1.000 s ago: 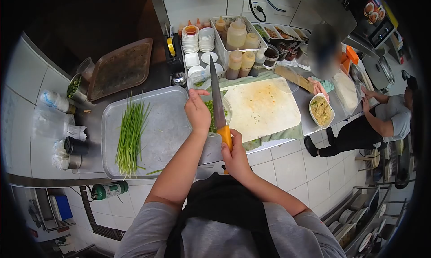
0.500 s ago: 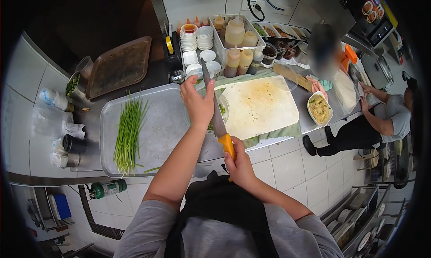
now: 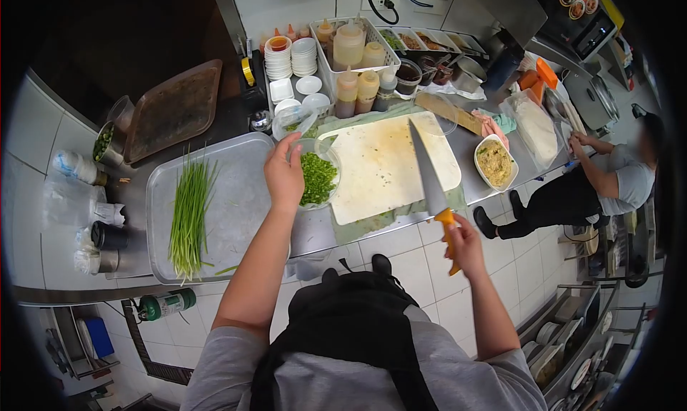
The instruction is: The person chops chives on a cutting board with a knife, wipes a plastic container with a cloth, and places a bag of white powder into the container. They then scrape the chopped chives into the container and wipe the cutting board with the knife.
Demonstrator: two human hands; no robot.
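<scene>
My right hand grips the orange handle of a large kitchen knife, its blade slanting up over the right part of the white cutting board. Fingers apart and holding nothing, my left hand hovers at the left side of a clear bowl of chopped green onions. Behind that bowl sits a clear plastic lid or container. Long whole green stalks lie in a bundle on the metal tray to the left. A green cloth shows from beneath the board.
Sauce bottles and a white basket stand behind the board, beside stacked small white dishes. At right are a white bowl of a yellowish mixture and a bag. A brown tray leans back left. Another person stands at the far right.
The knife has moved from in front of my left hand to the right, over the board, in my right hand. My left hand has shifted slightly left and lower, uncovering the chopped green onions.
</scene>
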